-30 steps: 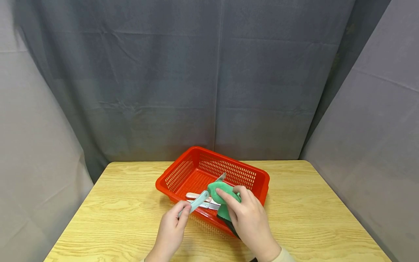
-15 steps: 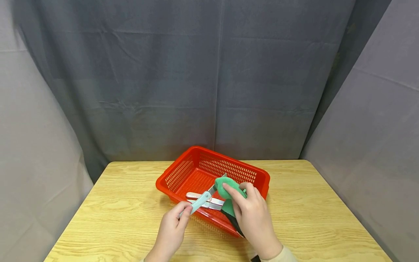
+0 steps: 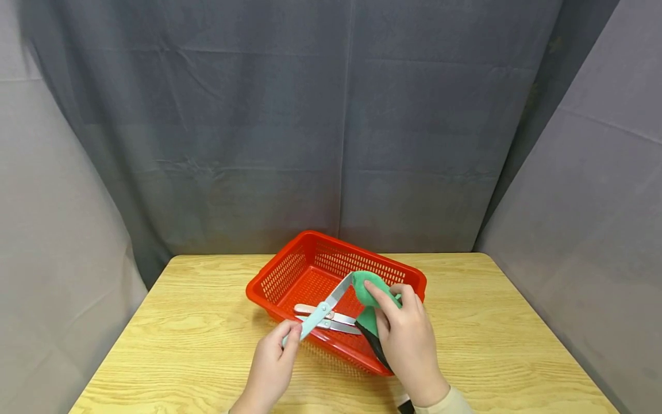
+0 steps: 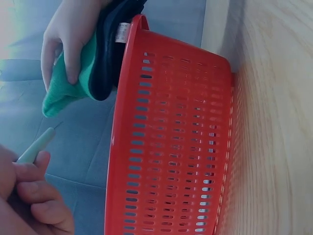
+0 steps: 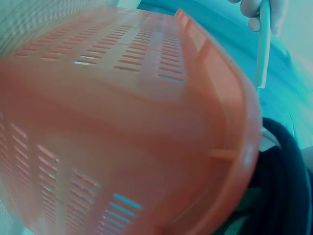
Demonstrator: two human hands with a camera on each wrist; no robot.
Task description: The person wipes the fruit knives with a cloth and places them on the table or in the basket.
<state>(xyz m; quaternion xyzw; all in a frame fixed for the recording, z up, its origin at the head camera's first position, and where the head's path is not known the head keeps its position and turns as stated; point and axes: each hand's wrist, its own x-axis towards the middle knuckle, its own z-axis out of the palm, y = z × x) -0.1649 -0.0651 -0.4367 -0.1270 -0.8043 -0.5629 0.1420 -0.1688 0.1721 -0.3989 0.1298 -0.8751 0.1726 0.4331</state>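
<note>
My left hand [image 3: 272, 359] grips the light-blue handle of a folding knife [image 3: 316, 316], its blade extended up and to the right over the basket. My right hand [image 3: 408, 339] pinches a green cloth [image 3: 371, 287] with a dark edge, which covers the blade's tip. Part of the cloth hangs down over the basket's near right side. In the left wrist view the cloth [image 4: 73, 83] is folded between the right hand's fingers, and the knife handle [image 4: 36, 145] sticks out of the left fist.
A red plastic basket [image 3: 305, 237] stands on the wooden table [image 3: 181, 339] beneath both hands. Inside lie two more open knives, one with a pink handle [image 3: 304, 309], the other pale [image 3: 324, 324]. Grey curtains [image 3: 258, 144] hang behind and at the sides.
My right hand has slid the green cloth up and to the right along the blade toward its tip, baring more of the blade. The left hand with the knife stays almost still.
</note>
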